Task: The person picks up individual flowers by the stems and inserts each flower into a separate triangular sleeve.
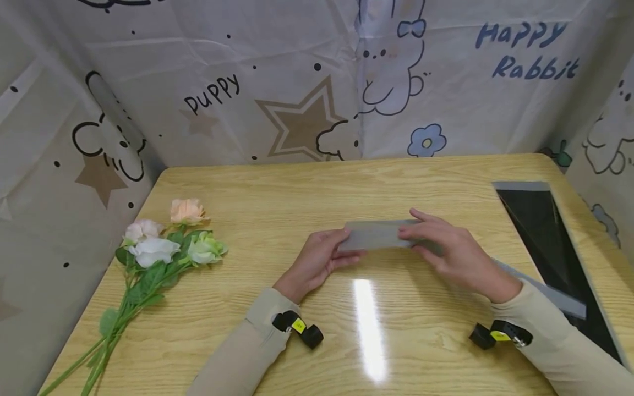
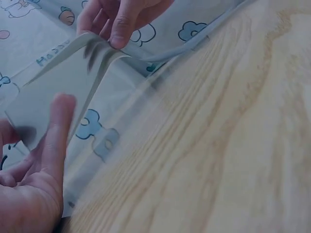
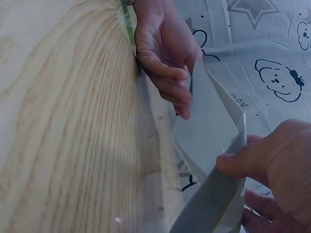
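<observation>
Nearest, at the bottom of the head view, two cream sleeves come in from the lower corners, each with a small black camera strapped on. Just beyond them, right of centre, the left hand pinches one end of a grey sheet, thumb on top and fingers below, while the right hand grips it farther right, its wrist bent inward and its fingers arched over. From the head, the sheet looks like a flat little band; the left wrist view instead shows it tilted, curving over at the right hand and running on as a long strip toward the upper right. The right wrist view adds the separate layers standing apart at a bend, with the right thumb laid on the inner face. The stuff is thin, smooth and a little see-through, for a finger shows as a dark smudge behind it. A streak of light shines off the pale wood-grain table. At the left of the frame lie cloth-looking flowers, peach, pinkish, white and green, on leafy stems; at the right, a glossy black sheet with a grey border. Behind everything hangs a creased cartoon-print cloth.
</observation>
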Available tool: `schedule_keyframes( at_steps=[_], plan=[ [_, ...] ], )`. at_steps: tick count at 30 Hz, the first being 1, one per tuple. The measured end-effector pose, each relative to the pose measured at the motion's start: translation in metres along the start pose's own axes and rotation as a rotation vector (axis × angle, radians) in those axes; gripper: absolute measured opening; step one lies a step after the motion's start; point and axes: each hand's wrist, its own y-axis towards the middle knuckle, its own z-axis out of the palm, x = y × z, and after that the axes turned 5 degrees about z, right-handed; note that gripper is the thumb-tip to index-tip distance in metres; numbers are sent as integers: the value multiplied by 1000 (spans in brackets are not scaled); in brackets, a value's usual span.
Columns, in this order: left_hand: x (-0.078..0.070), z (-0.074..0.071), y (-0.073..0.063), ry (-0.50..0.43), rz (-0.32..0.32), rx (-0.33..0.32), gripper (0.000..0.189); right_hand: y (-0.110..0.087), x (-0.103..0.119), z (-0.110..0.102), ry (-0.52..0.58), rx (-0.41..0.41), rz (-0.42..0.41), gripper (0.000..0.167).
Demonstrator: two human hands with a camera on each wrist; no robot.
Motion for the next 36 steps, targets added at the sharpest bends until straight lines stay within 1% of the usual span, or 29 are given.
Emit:
schedule_keyframes(
  at_steps=[4, 10, 12, 16, 18, 21, 25, 32, 36],
  plan=[
    [1, 1, 2, 11, 27, -14, 42, 1, -3, -1, -24, 26, 6, 49],
    [1, 3, 2, 14, 31, -45, 36, 3, -5, -1, -18, 82, 13, 46],
    [2, 3, 2, 28, 35, -59, 34, 4, -4, 0, -19, 95, 16, 47],
    [3, 3, 3, 76, 40, -70, 34, 5, -4, 1, -17, 84, 24, 46],
    [4, 3, 2, 97, 39, -69, 35, 6, -4, 2, -9, 70, 20, 43],
    [5, 2, 2, 112, 36, -64, 35, 8, -4, 5, 9, 50, 21, 35],
    [5, 2, 2, 117, 24, -54, 35, 14, 1, 8, 35, 54, 47, 29],
    [3, 4, 0, 140, 20, -4, 37, 25, 12, 13, 83, 109, 102, 26],
    [2, 4, -2, 159, 20, 21, 39, 33, 20, 21, 93, 155, 134, 23]
  ],
)
